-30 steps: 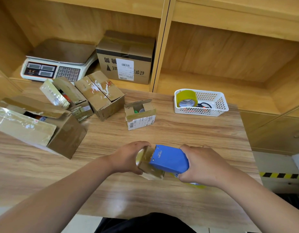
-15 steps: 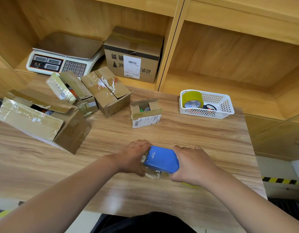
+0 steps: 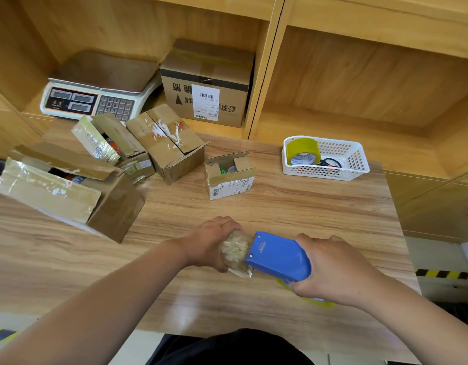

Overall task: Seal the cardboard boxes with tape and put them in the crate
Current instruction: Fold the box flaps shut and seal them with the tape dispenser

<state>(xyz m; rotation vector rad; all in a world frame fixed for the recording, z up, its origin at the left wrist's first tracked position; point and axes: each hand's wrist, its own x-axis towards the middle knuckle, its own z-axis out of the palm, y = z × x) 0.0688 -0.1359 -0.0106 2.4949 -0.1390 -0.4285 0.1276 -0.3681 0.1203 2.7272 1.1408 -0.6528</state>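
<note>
Down in the lower middle, the small box (image 3: 235,252) is mostly lost between the left hand (image 3: 210,241) gripping it and the blue tape dispenser (image 3: 279,256) over it; what shows is a blur of crinkled tape. The right hand (image 3: 332,270) covers the dispenser's roll (image 3: 323,302), bar a yellow sliver. The big box (image 3: 51,191) runs off the left edge. The scissors (image 3: 330,162) in the basket (image 3: 356,167) are half hidden, and the shipping label (image 3: 205,102), upper middle, is too small to read.
</note>
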